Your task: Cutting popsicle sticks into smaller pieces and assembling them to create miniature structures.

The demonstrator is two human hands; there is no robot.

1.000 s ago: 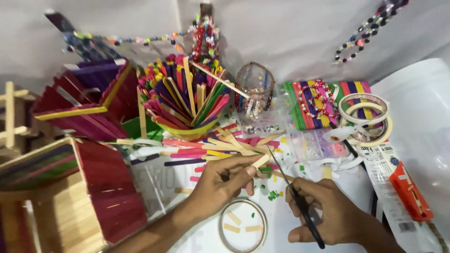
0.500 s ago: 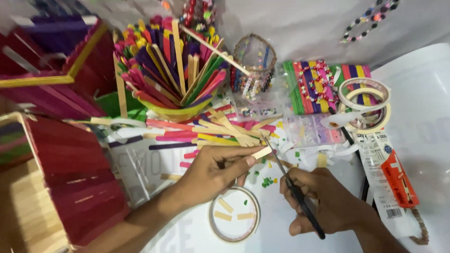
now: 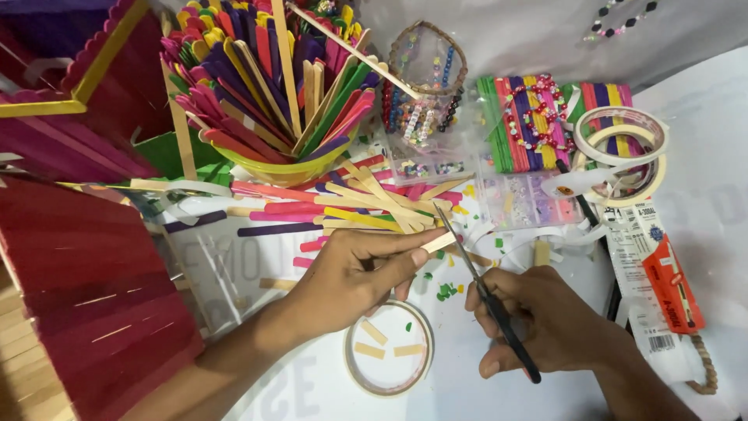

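Observation:
My left hand [image 3: 354,273] pinches a plain wooden craft stick [image 3: 438,242] by one end, held flat over the white table. My right hand [image 3: 545,320] grips black-handled scissors [image 3: 485,288], whose blades point up and left and meet the tip of the stick. Below my left hand lies a tape ring [image 3: 389,348] with small cut wooden pieces inside it. A loose heap of coloured sticks [image 3: 351,206] lies just beyond both hands.
A yellow bowl [image 3: 292,168] packed with upright coloured sticks stands at the back. Red stick-built houses [image 3: 93,273] fill the left side. Bead boxes [image 3: 526,199], tape rolls [image 3: 623,144], a red cutter package [image 3: 662,273] lie at right.
The camera has moved closer and shifted left. My hands keep the same grip, with the scissor blades closing in on the stick's tip.

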